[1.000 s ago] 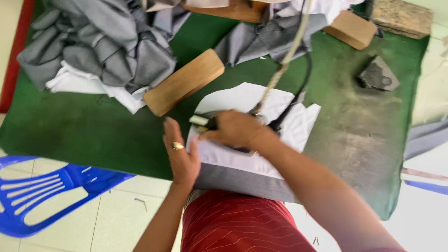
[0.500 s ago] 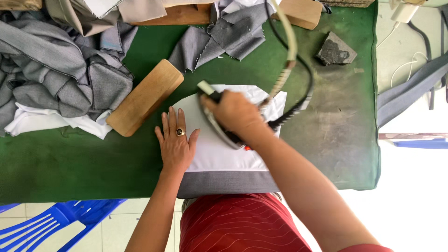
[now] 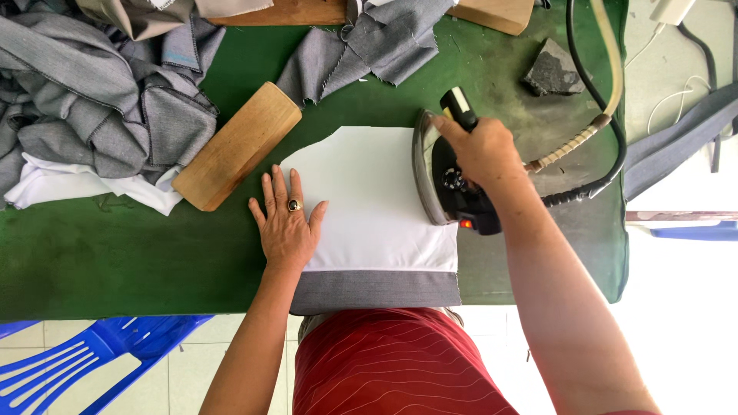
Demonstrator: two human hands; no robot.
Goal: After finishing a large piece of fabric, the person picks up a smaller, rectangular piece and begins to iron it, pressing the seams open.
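Desk (image 3: pixel 100 253): green cloth cover, stained toward its right side, carrying everything listed below.

Heap of grey fabric (image 3: pixel 92 100): lying crumpled across the desk's upper left corner, with a white cloth (image 3: pixel 84 188) showing beneath its lower edge.

White fabric piece (image 3: pixel 369 196): lying flat at the desk's near middle, its grey band (image 3: pixel 377 290) hanging at the near edge just above the person's red garment (image 3: pixel 392 365).

Loose grey scraps (image 3: pixel 369 46): lying bunched at the top centre, well apart from the white piece.

Blue plastic chair (image 3: pixel 84 361): standing on the tiled floor at lower left, below the desk edge.

Wooden block (image 3: pixel 237 146): rounded ends, lying slanted between the grey heap and the white piece, just beside the left fingertips.

Iron (image 3: pixel 442 184): metal sole and black body, sitting at the right edge of the white piece; a black cord (image 3: pixel 607 165) and a pale hose (image 3: pixel 611 73) are running from it toward the top right.

Right hand (image 3: pixel 480 150): clenching the iron's handle from above.

Left hand (image 3: pixel 286 219): lying released, palm down and fingers spread, pressing on the left edge of the white piece; a ring is showing on one finger.

Dark stone (image 3: pixel 555 71): sitting at the upper right, apart from the iron.
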